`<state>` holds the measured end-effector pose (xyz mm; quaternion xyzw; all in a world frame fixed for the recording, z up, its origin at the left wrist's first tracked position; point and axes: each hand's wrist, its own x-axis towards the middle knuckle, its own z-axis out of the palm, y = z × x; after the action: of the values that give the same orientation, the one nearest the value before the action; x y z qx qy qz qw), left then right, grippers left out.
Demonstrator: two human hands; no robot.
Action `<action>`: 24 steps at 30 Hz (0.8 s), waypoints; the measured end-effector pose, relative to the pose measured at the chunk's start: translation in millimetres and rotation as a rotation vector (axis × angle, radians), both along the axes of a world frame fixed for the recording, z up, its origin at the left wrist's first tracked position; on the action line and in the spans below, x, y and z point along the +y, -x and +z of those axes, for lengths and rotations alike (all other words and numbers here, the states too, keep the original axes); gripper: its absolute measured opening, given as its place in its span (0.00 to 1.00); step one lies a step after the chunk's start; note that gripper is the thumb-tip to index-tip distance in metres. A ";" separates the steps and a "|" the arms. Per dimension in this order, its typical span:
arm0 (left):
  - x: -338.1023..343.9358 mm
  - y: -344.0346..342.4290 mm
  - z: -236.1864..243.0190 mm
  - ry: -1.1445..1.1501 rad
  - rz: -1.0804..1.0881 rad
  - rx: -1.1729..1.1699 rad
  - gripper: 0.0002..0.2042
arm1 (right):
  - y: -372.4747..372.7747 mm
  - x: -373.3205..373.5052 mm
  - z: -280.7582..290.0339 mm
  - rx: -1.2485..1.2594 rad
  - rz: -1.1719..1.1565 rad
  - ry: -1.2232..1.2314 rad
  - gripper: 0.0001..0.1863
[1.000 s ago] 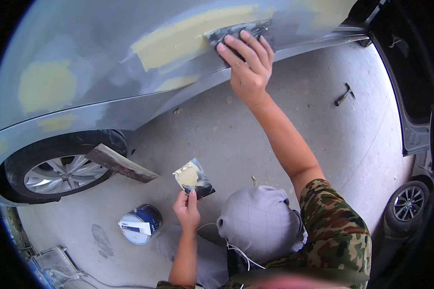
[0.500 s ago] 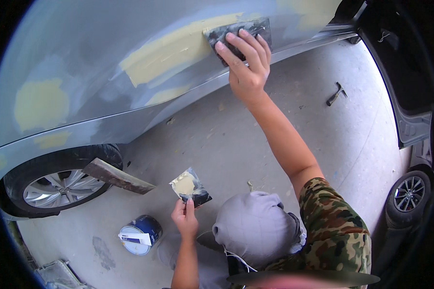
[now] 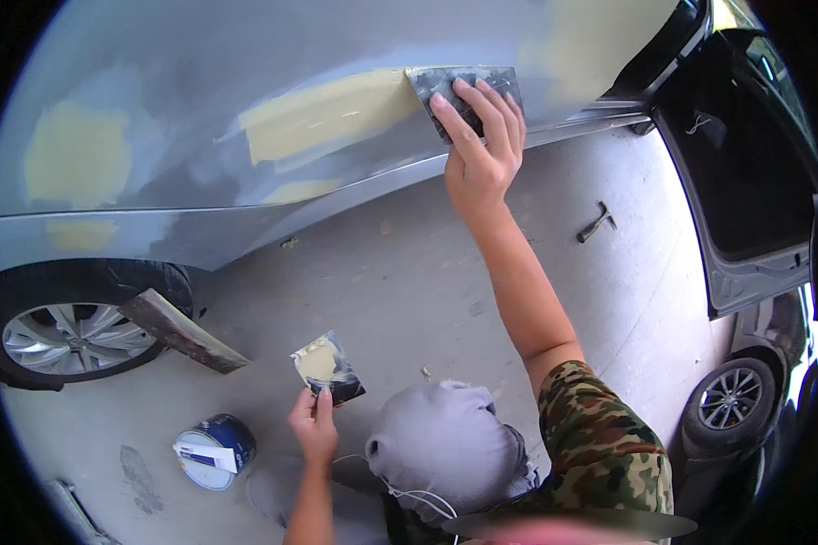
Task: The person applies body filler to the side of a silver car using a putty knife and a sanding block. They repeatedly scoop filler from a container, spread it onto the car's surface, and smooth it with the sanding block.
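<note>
My right hand (image 3: 482,168) presses a dark, flat putty spreader (image 3: 477,75) against the grey car panel (image 3: 318,45), fingers spread over its back and thumb underneath. Left of the spreader runs a pale yellow band of putty (image 3: 332,120), which meets its left edge. Lower down, over the floor, my left hand (image 3: 315,431) pinches a second putty spreader (image 3: 348,383) by its lower edge. On that one lies a pale yellow heap of putty (image 3: 318,361). Other putty patches (image 3: 80,153) mark the panel at left and at upper right.
A long dark board (image 3: 184,331) leans by the wheel (image 3: 73,341). Below it stands a blue can (image 3: 234,440) with a white tube (image 3: 207,455) on its lid. A hammer (image 3: 597,223) lies on the floor at right, near an opened car door (image 3: 745,163) and another car's wheel (image 3: 729,400).
The view has shifted. The right spreader sits slightly farther right along the panel, and the putty strip above its top edge no longer shows. My left hand still holds its loaded spreader.
</note>
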<state>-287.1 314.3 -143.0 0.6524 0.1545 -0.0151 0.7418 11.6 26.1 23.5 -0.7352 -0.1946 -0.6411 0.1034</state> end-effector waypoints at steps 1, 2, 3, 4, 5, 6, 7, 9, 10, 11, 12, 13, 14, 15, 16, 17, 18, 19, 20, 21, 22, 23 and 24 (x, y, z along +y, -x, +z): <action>-1.0 -0.2 3.3 0.008 -0.005 0.015 0.08 | -1.1 2.1 -6.0 0.005 -0.001 -0.005 0.21; -2.3 -0.3 0.9 0.005 -0.013 0.006 0.08 | -2.8 2.8 -11.3 0.005 -0.012 0.000 0.21; -3.7 -0.2 -1.8 0.002 -0.023 -0.002 0.08 | -4.3 2.5 -16.2 0.004 -0.024 0.006 0.21; -2.9 -0.8 -1.8 -0.011 -0.034 -0.014 0.08 | -5.5 4.1 -21.3 0.001 -0.038 0.002 0.21; -4.5 -1.1 -1.1 -0.019 -0.030 -0.006 0.07 | -7.7 5.1 -25.9 -0.019 -0.032 0.001 0.20; -7.3 -1.6 0.5 -0.026 -0.026 0.001 0.07 | -7.5 3.5 -29.4 -0.013 -0.039 0.014 0.20; -6.2 -2.7 1.0 -0.037 -0.024 0.007 0.07 | -6.8 5.0 -32.6 -0.009 -0.047 0.023 0.20; -3.0 -4.6 -0.1 -0.018 -0.033 0.007 0.07 | -2.2 5.9 -35.9 -0.010 -0.042 0.031 0.20; -1.9 -5.6 0.8 -0.014 -0.033 0.005 0.07 | 2.2 6.5 -33.5 -0.017 -0.024 0.025 0.20; -0.7 -6.1 2.6 -0.025 -0.034 -0.006 0.08 | 4.8 6.3 -29.9 -0.025 -0.005 0.020 0.20; 0.7 -6.3 5.0 -0.037 -0.034 -0.017 0.08 | 4.5 4.4 -23.1 -0.037 -0.014 0.011 0.21; 0.6 -5.7 5.8 -0.044 -0.041 -0.023 0.08 | 5.5 -1.9 -15.0 -0.046 -0.031 0.005 0.21; 0.5 -5.1 5.3 -0.034 -0.034 -0.025 0.08 | 4.4 -6.8 -9.1 -0.054 -0.047 0.000 0.22; 0.4 -4.4 4.1 -0.024 -0.025 -0.027 0.08 | -0.9 -10.0 -6.1 -0.018 -0.036 0.016 0.23; 0.0 -4.6 2.2 -0.012 -0.020 -0.029 0.08 | -6.0 -11.8 -10.0 -0.020 -0.033 0.011 0.23; -0.1 -4.5 -0.4 -0.013 -0.024 -0.028 0.08 | -11.5 -12.0 -18.2 -0.022 -0.029 0.006 0.23; 0.0 -4.3 -3.4 -0.014 -0.029 -0.027 0.08 | -15.0 -12.0 -24.7 -0.024 -0.026 0.002 0.23; 0.7 -3.6 -4.5 -0.016 -0.031 -0.023 0.08 | -16.4 -10.4 -29.2 -0.024 -0.036 0.002 0.23; 0.8 -3.0 -4.9 -0.025 -0.039 -0.014 0.08 | -17.6 -9.5 -36.0 -0.018 -0.035 0.000 0.23; 0.2 -2.9 -4.7 -0.032 -0.048 -0.004 0.08 | -18.8 -9.5 -44.3 -0.012 -0.035 -0.001 0.23; 1.5 -2.4 -3.3 -0.046 -0.050 0.003 0.08 | -19.1 -5.6 -49.7 -0.009 -0.029 -0.007 0.23; 1.2 -2.4 -2.4 -0.045 -0.047 0.008 0.08 | -15.4 -5.0 -54.1 0.016 -0.044 -0.004 0.21; -0.3 -3.0 -2.0 -0.043 -0.044 0.013 0.08 | -9.2 -7.1 -56.6 0.037 -0.040 -0.004 0.21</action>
<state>-284.1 313.9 -145.0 0.6714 0.1450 -0.0323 0.7261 20.8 19.0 -33.1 -0.7506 -0.1767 -0.6295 0.0957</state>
